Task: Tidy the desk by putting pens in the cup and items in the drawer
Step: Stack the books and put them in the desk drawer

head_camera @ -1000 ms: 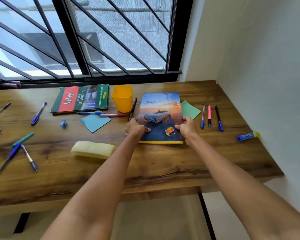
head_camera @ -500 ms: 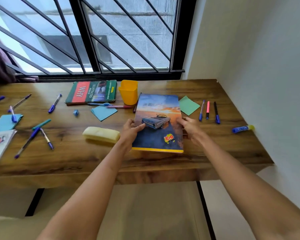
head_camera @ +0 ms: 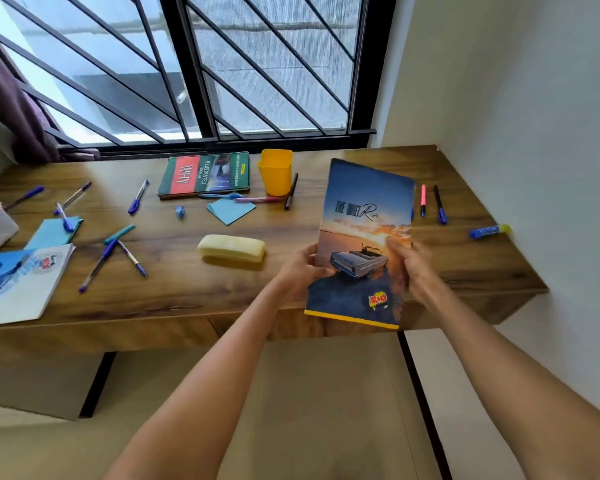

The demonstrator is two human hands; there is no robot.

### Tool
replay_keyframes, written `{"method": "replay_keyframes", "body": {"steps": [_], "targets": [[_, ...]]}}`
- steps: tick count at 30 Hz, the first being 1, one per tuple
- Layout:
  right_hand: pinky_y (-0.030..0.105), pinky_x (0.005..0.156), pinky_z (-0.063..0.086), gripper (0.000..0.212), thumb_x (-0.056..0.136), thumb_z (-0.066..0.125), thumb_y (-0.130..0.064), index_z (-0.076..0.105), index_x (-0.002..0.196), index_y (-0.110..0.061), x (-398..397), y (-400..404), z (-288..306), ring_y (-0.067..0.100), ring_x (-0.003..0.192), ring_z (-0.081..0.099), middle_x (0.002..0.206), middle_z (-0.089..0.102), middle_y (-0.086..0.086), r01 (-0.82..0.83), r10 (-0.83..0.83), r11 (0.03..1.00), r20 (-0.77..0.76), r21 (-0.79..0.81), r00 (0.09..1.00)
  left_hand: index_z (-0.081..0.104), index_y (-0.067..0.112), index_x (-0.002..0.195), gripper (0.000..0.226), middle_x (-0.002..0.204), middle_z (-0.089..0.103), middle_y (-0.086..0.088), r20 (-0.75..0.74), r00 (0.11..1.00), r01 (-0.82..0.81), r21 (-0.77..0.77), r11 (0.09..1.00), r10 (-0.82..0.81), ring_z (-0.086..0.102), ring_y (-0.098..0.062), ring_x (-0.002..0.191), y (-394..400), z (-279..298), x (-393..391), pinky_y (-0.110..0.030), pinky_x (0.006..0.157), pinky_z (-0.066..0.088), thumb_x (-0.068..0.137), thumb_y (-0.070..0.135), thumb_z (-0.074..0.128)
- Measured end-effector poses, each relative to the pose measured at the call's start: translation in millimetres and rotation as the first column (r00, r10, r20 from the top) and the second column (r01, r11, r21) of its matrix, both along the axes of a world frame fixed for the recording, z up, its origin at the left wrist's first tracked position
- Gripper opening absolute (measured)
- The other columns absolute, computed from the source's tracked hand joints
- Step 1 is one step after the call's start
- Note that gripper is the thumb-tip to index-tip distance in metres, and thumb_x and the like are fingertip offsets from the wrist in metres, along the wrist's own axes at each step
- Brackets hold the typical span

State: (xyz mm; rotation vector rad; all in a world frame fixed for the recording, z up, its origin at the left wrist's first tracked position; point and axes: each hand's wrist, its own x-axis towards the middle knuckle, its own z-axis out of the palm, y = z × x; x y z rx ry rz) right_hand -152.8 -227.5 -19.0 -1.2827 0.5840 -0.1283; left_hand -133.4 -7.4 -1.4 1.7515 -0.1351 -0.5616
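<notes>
- The notebook [head_camera: 362,244] with the car-at-sunset cover is lifted off the desk [head_camera: 174,292], tilted up toward the person and hanging over the desk's near edge.
- The left hand [head_camera: 300,271] grips its left edge, thumb on the cover; the right hand [head_camera: 411,268] grips the right edge the same way — both closed on the notebook.
- Likely step: carrying it to the drawer, which is not in view. Best to keep both edges held and the notebook level, then slide it in flat so the corners don't bend.
- Cover writing: "THE QUIET", then a script word I can't make out, and a "Rio" logo near the bottom.
- Farther back, the yellow cup [head_camera: 276,171] stands beside a green book [head_camera: 204,174] reading "WHY" and "ILLUSTRATED" — pens lie scattered on the desk.
</notes>
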Motion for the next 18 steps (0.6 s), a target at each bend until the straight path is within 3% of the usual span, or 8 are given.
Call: {"method": "replay_keyframes", "body": {"steps": [2,6,9,12,14,18], "targets": [[0.034,0.064,0.056,0.012,0.082,0.071,-0.012,0.063,0.085,-0.019,-5.2,-2.6,-0.5,0.015,0.062,0.065,0.084,0.069,0.006,0.023,-0.023,0.999,-0.015,-0.031,1.0,0.048,0.004,0.129,0.04,0.117,0.061,-0.004,0.022,1.0,0.015,0.052,0.999,-0.017,0.059,-0.014,0.097,-8.4,0.0,-1.2,-0.012,0.069,0.052,0.09,0.004,0.06],[0.021,0.044,0.052,0.018,0.085,0.063,0.001,0.062,0.076,-0.014,-10.7,-4.3,-1.2,0.006,0.045,0.063,0.079,0.065,0.009,-0.007,-0.01,0.981,-0.088,-0.192,0.996,0.06,0.0,0.111,0.026,0.115,0.065,-0.021,0.022,1.0,-0.026,0.216,0.976,0.022,0.059,-0.023,0.085,-13.9,-14.5,-8.5,-0.038,0.076,0.051,0.097,0.02,0.051],[0.02,0.041,0.051,0.017,0.087,0.06,0.003,0.063,0.079,-0.012,-12.5,0.2,-4.0,0.006,0.045,0.064,0.076,0.066,0.008,-0.064,0.043,0.981,-0.118,-0.185,0.992,0.056,0.006,0.103,0.02,0.11,0.065,-0.016,0.008,0.996,-0.089,0.255,0.963,0.089,0.062,-0.025,0.09,-8.0,-27.4,-13.4,-0.039,0.07,0.054,0.097,0.025,0.051],[0.021,0.042,0.052,0.015,0.089,0.059,0.001,0.063,0.081,-0.011,-5.5,8.8,-9.5,0.007,0.045,0.063,0.075,0.066,0.008,-0.077,0.052,0.98,-0.138,-0.181,0.989,0.055,0.005,0.102,0.021,0.113,0.066,-0.015,-0.035,0.987,-0.144,0.232,0.962,0.156,0.064,-0.028,0.101,-1.6,-38.4,-5.9,-0.044,0.089,0.053,0.095,0.025,0.054],[0.024,0.046,0.055,0.011,0.091,0.058,-0.001,0.064,0.084,-0.007,3.0,13.6,-14.7,0.01,0.048,0.064,0.074,0.066,0.008,-0.074,0.04,0.977,-0.171,-0.198,0.984,0.056,0.005,0.105,0.023,0.111,0.066,-0.016,-0.07,0.979,-0.172,0.214,0.962,0.191,0.065,-0.03,0.099,1.6,-43.9,3.5,-0.047,0.09,0.053,0.094,0.025,0.055],[0.042,0.076,0.056,0.016,0.09,0.061,-0.004,0.064,0.075,-0.009,22.8,17.7,-24.0,0.023,0.069,0.065,0.081,0.068,0.012,-0.079,0.022,0.961,-0.213,-0.266,0.977,0.056,0.004,0.101,0.016,0.106,0.068,-0.017,-0.13,0.954,-0.256,0.128,0.958,0.272,0.066,-0.031,0.098,-0.4,-39.5,15.7,-0.049,0.089,0.054,0.096,0.019,0.051]]}}
